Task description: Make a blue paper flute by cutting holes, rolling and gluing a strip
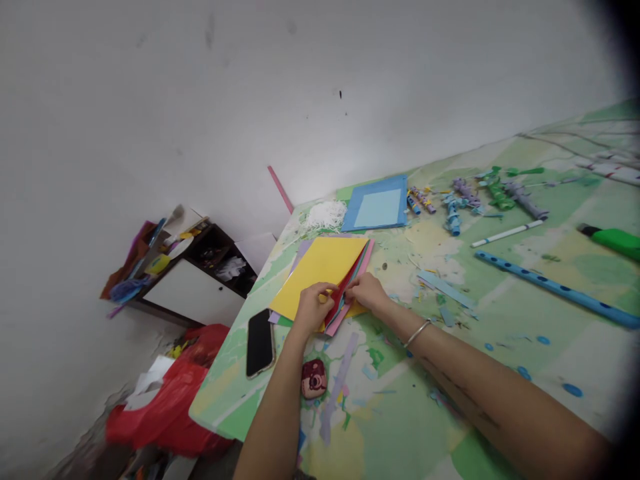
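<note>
A stack of coloured paper sheets lies on the table, a yellow sheet (320, 263) on top, with red, teal and pink edges fanned out at its right side. My left hand (315, 305) is closed on the lower right edge of the yellow sheet, lifting it a little. Just to the right, my right hand (365, 291) has its fingers pinched at the edges of the sheets beneath. A black phone (261, 342) lies left of my left forearm, and a dark red case (314, 379) sits between my forearms.
Blue sheets (353, 212) and white shredded paper (325, 217) lie behind the stack. Several rolled paper figures (493, 190), a blue dotted tube (555, 288), a green marker (615, 241) and paper scraps are at the right. A red bag (170, 400) is below the table's left edge.
</note>
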Demonstrator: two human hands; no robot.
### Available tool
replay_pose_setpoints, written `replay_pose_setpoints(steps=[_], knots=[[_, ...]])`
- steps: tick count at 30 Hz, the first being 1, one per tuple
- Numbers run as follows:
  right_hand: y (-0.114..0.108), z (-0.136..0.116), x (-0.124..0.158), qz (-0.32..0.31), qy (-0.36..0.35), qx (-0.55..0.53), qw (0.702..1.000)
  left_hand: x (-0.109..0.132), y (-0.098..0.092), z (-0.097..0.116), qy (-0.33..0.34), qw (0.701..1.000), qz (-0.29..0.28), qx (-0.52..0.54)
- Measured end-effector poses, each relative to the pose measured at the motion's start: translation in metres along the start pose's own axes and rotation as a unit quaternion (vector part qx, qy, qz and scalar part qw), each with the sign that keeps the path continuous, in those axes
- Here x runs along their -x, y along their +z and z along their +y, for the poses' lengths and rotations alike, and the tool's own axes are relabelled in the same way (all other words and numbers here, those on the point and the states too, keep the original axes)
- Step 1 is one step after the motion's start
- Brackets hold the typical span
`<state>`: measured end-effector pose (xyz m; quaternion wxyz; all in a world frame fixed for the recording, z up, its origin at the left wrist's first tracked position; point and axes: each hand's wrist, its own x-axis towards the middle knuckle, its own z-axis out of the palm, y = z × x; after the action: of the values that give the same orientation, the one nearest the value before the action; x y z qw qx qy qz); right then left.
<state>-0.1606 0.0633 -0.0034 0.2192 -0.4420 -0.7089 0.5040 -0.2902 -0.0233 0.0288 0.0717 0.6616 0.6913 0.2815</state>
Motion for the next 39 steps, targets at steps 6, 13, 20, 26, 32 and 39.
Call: replay_pose_setpoints(steps=[6,13,20,26,32,39], knots=[[0.003,-0.003,-0.002,0.021,0.017,0.013,1.000,0.000,0.001,0.004,0.037,0.996,-0.018,-0.080],[0.006,0.005,-0.007,0.011,0.002,-0.001,1.000,0.000,0.000,0.000,0.032,0.996,-0.030,-0.079],[0.004,0.009,-0.009,0.000,-0.014,-0.007,1.000,0.000,0.002,0.001,-0.016,0.995,-0.024,-0.092],[0.005,0.006,-0.006,0.015,-0.025,0.006,1.000,0.001,0.006,0.005,-0.064,0.982,-0.008,-0.177],[0.004,0.001,-0.002,0.035,-0.022,0.022,0.999,0.004,0.009,0.012,-0.050,0.975,-0.002,-0.215],[0.004,-0.001,0.000,0.040,-0.022,0.016,0.999,0.004,0.010,0.017,-0.052,0.971,-0.007,-0.231]])
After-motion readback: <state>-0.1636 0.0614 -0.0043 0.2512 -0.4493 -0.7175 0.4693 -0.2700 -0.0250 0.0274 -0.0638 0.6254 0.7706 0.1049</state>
